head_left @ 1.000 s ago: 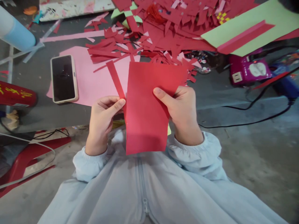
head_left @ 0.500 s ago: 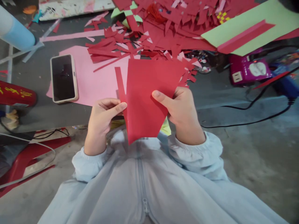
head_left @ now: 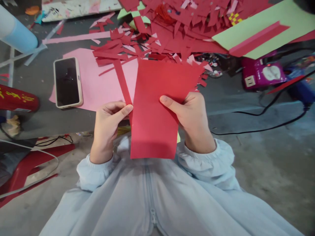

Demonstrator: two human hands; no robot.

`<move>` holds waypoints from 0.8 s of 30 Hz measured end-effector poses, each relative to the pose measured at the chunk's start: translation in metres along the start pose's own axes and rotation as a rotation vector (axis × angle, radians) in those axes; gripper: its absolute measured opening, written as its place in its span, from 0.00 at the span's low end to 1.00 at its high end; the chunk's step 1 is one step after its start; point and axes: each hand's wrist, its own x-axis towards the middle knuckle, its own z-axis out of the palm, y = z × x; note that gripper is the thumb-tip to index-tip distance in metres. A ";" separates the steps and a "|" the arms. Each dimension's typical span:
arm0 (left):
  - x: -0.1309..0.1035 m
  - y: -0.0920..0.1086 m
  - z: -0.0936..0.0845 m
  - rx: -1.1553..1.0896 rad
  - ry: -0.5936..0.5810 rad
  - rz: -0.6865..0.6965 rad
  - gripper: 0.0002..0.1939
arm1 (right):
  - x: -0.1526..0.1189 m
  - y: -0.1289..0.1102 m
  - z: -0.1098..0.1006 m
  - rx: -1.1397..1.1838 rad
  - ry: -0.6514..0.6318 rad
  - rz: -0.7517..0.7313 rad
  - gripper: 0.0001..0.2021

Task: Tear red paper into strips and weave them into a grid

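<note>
Red can left of phone: yellow characters, too blurry for me to read. Bottle up-left of phone, scraps up-right, pink paper under it. Red sheet right of phone, right hand clamped on it, left hand pinching strip at sheet's phone-side edge.

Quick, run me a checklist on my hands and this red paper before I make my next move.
1. Left hand pinching the narrow red strip: ok.
2. Right hand holding the red sheet, thumb on top: ok.
3. Strip fully separate from sheet: cannot tell; they meet near the left fingers.
4. Pink paper uncovered: not ok; the phone lies over its left part.
5. Table beyond the sheet free of scraps: not ok; red scraps are piled there.
</note>
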 end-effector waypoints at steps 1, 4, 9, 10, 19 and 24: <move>0.000 0.001 -0.001 -0.003 -0.014 -0.022 0.16 | 0.000 0.000 0.000 -0.019 0.005 -0.009 0.09; 0.002 0.003 -0.003 -0.020 -0.121 -0.116 0.17 | 0.002 0.001 -0.001 -0.067 0.019 -0.035 0.10; 0.005 0.004 -0.005 -0.047 -0.221 -0.147 0.15 | 0.003 0.002 -0.001 -0.104 0.066 -0.055 0.10; 0.005 0.003 -0.005 -0.042 -0.208 -0.134 0.14 | 0.003 0.002 -0.001 -0.103 0.067 -0.055 0.10; 0.001 -0.002 -0.003 0.020 -0.083 -0.016 0.15 | 0.004 0.007 0.001 -0.035 0.061 -0.026 0.11; 0.001 -0.004 -0.003 0.034 -0.078 0.040 0.12 | 0.002 0.008 0.002 0.011 0.055 0.000 0.11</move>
